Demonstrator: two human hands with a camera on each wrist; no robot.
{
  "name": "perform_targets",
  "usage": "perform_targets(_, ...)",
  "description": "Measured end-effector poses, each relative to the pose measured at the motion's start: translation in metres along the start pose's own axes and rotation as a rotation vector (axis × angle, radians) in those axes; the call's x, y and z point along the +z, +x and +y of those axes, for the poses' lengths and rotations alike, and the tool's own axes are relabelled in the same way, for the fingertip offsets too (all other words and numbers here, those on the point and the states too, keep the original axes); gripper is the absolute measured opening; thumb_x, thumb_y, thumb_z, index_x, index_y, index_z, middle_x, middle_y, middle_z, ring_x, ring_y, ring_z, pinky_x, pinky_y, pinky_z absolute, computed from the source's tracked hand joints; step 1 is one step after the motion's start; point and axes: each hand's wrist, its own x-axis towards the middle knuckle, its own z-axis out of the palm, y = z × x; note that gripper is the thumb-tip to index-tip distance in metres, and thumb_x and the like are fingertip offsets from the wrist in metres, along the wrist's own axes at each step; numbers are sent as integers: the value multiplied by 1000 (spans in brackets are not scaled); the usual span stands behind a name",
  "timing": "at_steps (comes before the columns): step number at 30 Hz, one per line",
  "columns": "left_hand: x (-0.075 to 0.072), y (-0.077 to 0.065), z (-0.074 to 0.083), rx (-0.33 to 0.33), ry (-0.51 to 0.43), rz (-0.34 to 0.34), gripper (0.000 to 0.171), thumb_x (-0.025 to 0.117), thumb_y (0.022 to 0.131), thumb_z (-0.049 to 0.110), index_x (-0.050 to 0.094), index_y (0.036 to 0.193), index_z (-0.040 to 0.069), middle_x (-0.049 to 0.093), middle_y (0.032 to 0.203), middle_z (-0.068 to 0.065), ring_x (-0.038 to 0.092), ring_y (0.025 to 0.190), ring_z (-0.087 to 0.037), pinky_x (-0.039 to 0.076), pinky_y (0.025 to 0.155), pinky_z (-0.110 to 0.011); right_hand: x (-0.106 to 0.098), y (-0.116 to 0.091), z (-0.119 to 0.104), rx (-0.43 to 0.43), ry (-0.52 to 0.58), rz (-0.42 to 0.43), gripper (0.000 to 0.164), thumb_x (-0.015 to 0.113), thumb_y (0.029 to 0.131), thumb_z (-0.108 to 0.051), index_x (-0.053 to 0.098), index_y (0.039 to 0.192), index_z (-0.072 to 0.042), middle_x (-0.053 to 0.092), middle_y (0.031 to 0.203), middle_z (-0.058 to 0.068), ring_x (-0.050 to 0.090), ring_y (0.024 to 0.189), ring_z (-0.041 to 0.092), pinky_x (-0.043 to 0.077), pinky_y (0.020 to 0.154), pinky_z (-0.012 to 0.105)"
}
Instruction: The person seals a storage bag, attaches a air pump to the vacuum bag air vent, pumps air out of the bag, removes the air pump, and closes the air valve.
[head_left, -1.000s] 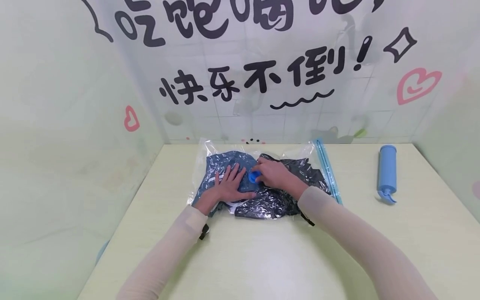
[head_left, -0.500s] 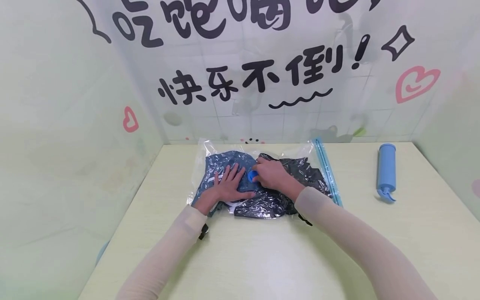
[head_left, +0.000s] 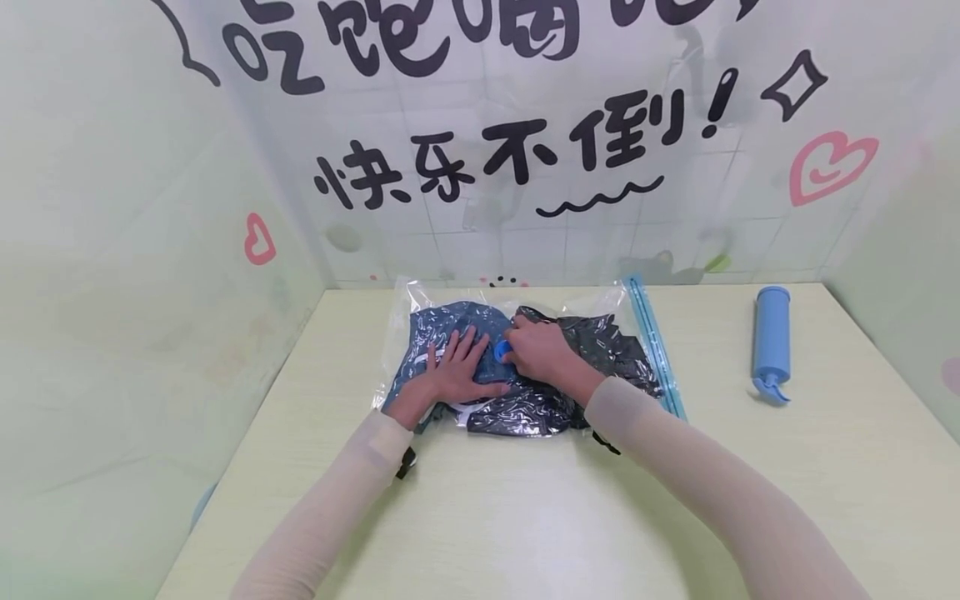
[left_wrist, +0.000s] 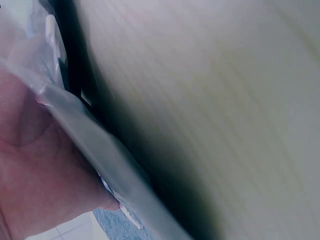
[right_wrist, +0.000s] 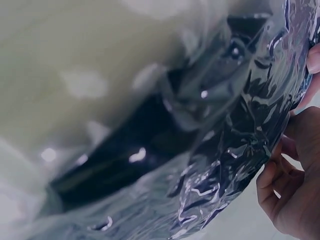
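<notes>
A clear vacuum storage bag [head_left: 607, 298] lies flat on the table near the wall, with blue clothing [head_left: 465, 315] in its left half and black clothing [head_left: 525, 415] in its right half. My left hand [head_left: 455, 379] rests with spread fingers on the blue side; in the left wrist view its palm [left_wrist: 45, 170] lies against the plastic. Near the bag's middle, my right hand [head_left: 542, 348] pinches a round blue valve cap [head_left: 502, 352] between thumb and fingers. The right wrist view shows the curled fingers [right_wrist: 270, 185] beyond the shiny plastic, where the cap is hidden.
A blue hand pump [head_left: 772, 333] lies on the table [head_left: 525, 525] to the right of the bag. The bag's blue zip strip [head_left: 654, 346] runs along its right end. Behind the table stands a wall [head_left: 465, 250] with printed lettering.
My right hand's fingers have shifted slightly round the valve cap and now cover more of it. The left hand stays pressed on the bag. The head view has drifted a little.
</notes>
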Motion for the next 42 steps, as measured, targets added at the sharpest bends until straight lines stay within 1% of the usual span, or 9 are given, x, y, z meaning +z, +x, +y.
perform_targets(4,0,0,1,-4,14,-2,105,53,91,73,5,165,16,-11,168,-10,-15,151,-34,-11,112,-65,1,0,-2,22,15,-7,43,68,98,-41,72,125,-7,61,113,12,67,77,25,58,68,43)
perform_targets(6,2,2,0,-5,5,-7,105,53,91,73,4,165,17,-12,168,-9,-17,150,-33,-12,112,-65,1,-1,0,1,49,-21,42,69,99,-37,70,126,-5,59,113,12,66,78,24,58,68,41)
perform_targets(11,7,5,-4,1,-22,-8,109,52,89,77,3,165,17,-14,168,-8,-19,150,-31,-14,112,-64,1,-4,16,-144,203,-64,39,69,100,-19,64,135,-5,54,116,11,62,90,21,56,79,36)
perform_targets(14,5,3,-2,7,-13,-4,109,52,89,76,4,165,15,-12,168,-10,-17,150,-33,-12,112,-64,3,-5,24,-202,267,-65,42,68,99,-12,62,141,-7,54,121,11,61,100,21,53,87,35)
perform_targets(16,4,3,0,8,-7,-3,107,52,91,75,4,165,16,-12,168,-10,-16,151,-33,-11,113,-65,4,-5,26,-215,256,-51,41,68,99,-12,63,140,-9,55,122,10,62,100,21,54,84,34)
perform_targets(21,4,3,0,4,6,-4,106,52,91,75,3,165,16,-12,168,-11,-16,151,-33,-11,113,-65,2,-4,25,-213,130,-32,40,68,100,-20,64,140,-15,57,120,7,64,90,18,56,65,33)
perform_targets(27,1,2,0,-3,9,-4,106,52,91,75,4,165,16,-11,168,-11,-15,151,-34,-10,113,-65,-1,-3,21,-206,38,-29,40,68,100,-23,65,140,-18,58,118,6,65,80,18,54,57,32)
perform_targets(31,0,0,2,-7,25,0,104,53,92,73,5,165,17,-10,168,-10,-14,151,-34,-9,113,-65,-1,-3,19,-190,38,-16,40,69,100,-22,66,139,-18,58,117,6,64,75,19,53,54,33)
perform_targets(42,0,1,-2,-4,21,-5,105,52,92,74,4,165,16,-11,168,-11,-14,151,-35,-9,113,-65,2,-7,17,-163,138,19,38,71,98,-18,68,136,-14,56,117,9,63,88,18,55,63,31)
